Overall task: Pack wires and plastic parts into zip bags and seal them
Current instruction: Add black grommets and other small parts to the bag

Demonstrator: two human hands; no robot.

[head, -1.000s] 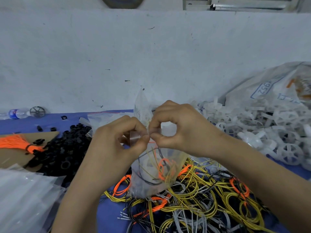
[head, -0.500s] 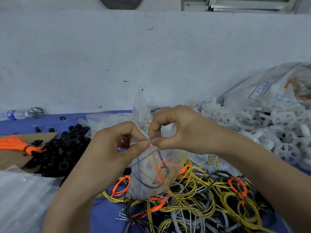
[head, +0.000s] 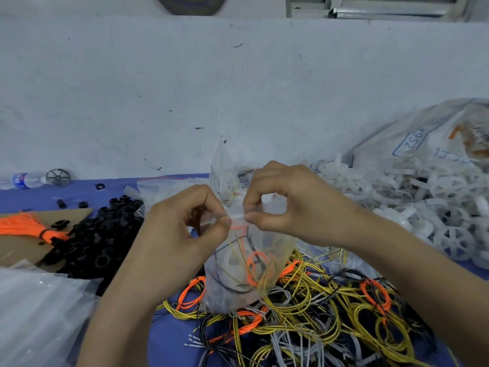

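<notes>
A clear zip bag hangs in front of me, holding orange, yellow and black wire coils and a white plastic part. My left hand pinches the bag's top strip on its left side. My right hand pinches the same strip just to the right, thumb and forefinger together. The two pinches nearly touch at the bag's mouth. Under the bag lies a pile of loose wire coils in yellow, black, grey and orange on the blue table.
A heap of black plastic rings lies at the left beside cardboard with an orange tassel. White plastic wheels spill from a large sack at the right. Empty clear bags lie front left. A wall stands close behind.
Both hands stay on the bag's top strip; they have shifted slightly lower and the pinch points have closed together along the seal.
</notes>
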